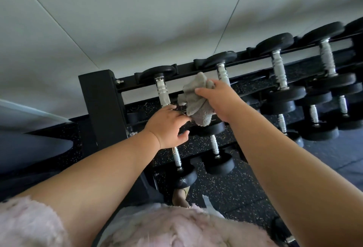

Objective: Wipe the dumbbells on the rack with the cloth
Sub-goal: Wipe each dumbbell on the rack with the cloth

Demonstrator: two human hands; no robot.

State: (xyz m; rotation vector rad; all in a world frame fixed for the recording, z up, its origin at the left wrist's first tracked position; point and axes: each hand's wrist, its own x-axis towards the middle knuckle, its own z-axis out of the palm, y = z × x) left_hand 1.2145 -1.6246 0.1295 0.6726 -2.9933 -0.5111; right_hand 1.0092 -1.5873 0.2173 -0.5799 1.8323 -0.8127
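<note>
Nearest to you, low on the rack [98, 97], the bottom-tier dumbbells [216, 160] sit with their black heads toward you and nothing touching them. Above them your left hand [167, 125] reaches to the front end of the leftmost top-tier dumbbell [162, 87]. Its fingers [170, 107] are stretched out and relaxed, lying at the lower end of the chrome handle; it looks like a steadying touch so the weight won't roll, though the view is blurred there and I can't tell if they wrap round it at all. Just beside it, your right hand [218, 99] has the grey cloth [194, 97] bunched up, thumb and fingers curled round the wad, which hangs between the first handle and the second dumbbell [223, 72]. Bunching it gives you a thick pad to rub round a handle. The cloth is near the metal but seemingly not pressed on either handle yet. Farther along, the larger dumbbells [279, 70] run off to the right against the pale wall [137, 21].
</note>
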